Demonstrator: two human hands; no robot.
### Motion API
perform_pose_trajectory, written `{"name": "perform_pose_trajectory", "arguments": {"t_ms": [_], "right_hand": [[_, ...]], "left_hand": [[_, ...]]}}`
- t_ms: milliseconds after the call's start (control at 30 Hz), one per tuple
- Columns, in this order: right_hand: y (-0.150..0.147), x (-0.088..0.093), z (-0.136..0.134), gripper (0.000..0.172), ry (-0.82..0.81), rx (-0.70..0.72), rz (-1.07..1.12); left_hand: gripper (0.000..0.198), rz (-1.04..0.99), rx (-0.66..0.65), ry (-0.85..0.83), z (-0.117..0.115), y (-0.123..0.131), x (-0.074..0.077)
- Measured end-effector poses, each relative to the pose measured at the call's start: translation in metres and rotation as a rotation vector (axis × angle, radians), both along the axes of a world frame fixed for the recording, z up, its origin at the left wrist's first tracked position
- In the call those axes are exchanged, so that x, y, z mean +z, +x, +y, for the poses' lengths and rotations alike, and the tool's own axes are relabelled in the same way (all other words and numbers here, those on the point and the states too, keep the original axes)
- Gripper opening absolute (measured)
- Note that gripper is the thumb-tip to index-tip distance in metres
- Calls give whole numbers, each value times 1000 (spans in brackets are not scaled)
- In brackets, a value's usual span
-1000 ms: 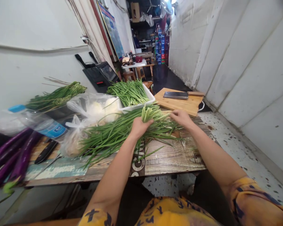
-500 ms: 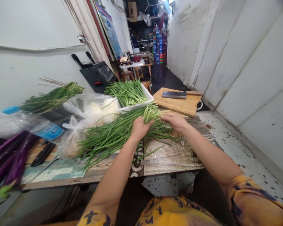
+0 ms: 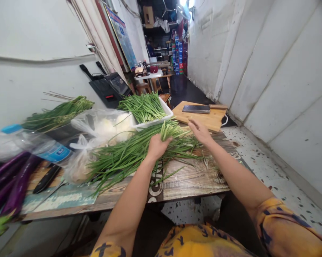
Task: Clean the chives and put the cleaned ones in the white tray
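A long pile of green chives [image 3: 128, 153] lies across the wooden table [image 3: 193, 178]. My left hand [image 3: 157, 146] is closed around a bunch of the chives near their cut ends, which stick up above my fist. My right hand [image 3: 199, 130] hovers just right of that bunch with its fingers stretched out over the stalks, holding nothing. A white tray [image 3: 164, 116] behind the pile holds more trimmed chives.
A wooden cutting board [image 3: 203, 119] with a cleaver [image 3: 197, 109] sits at the table's far right. Plastic bags [image 3: 102, 125], a water bottle [image 3: 47, 150], purple eggplants [image 3: 8, 185] and a black-handled knife [image 3: 45, 178] crowd the left. More greens [image 3: 59, 112] lie by the wall.
My right hand has lifted off the chive bunch and opened, moving slightly up and to the right. My left hand keeps its grip on the stalks.
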State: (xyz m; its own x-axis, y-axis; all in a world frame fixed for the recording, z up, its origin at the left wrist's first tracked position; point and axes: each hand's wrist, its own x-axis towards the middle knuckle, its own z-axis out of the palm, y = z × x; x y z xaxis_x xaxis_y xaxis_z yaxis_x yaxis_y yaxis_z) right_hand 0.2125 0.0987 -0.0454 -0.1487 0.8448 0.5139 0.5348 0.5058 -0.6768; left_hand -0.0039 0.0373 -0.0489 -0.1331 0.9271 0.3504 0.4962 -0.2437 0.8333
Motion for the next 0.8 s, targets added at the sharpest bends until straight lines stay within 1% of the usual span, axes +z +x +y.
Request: {"name": "perform_pose_trajectory", "arguments": {"t_ms": [33,67,100,133,200,267,300,333,367,400,433,500,533,567,600,633,667,733,767,800], "right_hand": [[-3,1,-2,41,-34,93,-48],[-6,1,-4,44,-66,145,-117],[-8,0,-4,46,-86,150,-197],[-9,-1,-3,48,-94,113,-269],[-6,-4,3,48,-119,-43,-340],[2,-9,12,46,-181,-197,-322],[7,-11,17,44,-212,-248,-298],[11,-13,20,40,-230,-274,-265],[14,-15,23,33,-230,-269,-221],[15,-15,23,29,-215,-232,-164],[14,-15,21,33,-194,-161,-104],[7,-11,13,48,-144,61,-3],[1,-8,6,50,-124,181,22],[-5,-5,-1,44,-116,282,30],[-11,-1,-8,35,-116,345,25],[-16,2,-15,26,-121,369,13],[-21,5,-21,25,-126,365,-2],[-25,9,-27,32,-125,343,-60],[-25,10,-27,32,-118,337,-105],[-24,10,-25,31,-122,326,-155]], "left_hand": [[20,0,4,-4,0,0,0],[21,1,6,-7,0,0,0],[22,5,2,-11,0,-1,0],[23,13,-7,-13,0,-1,0],[23,36,-33,-17,-1,-2,1],[23,28,-24,-24,-1,-3,3],[24,5,-4,-25,-1,-4,4],[25,-25,19,-24,-1,-5,5],[26,-55,38,-22,0,-6,5],[27,-78,47,-21,0,-7,5],[27,-91,45,-23,1,-8,5],[27,-93,24,-29,2,-8,3],[27,-90,11,-28,3,-8,2],[27,-80,1,-25,3,-8,1],[26,-62,-6,-19,2,-8,1],[24,-35,-17,-12,1,-7,1],[23,-3,-41,-10,0,-6,2],[20,65,-122,-16,-2,-6,5],[19,89,-155,-16,-3,-6,6],[19,97,-160,-13,-3,-7,8]]}}
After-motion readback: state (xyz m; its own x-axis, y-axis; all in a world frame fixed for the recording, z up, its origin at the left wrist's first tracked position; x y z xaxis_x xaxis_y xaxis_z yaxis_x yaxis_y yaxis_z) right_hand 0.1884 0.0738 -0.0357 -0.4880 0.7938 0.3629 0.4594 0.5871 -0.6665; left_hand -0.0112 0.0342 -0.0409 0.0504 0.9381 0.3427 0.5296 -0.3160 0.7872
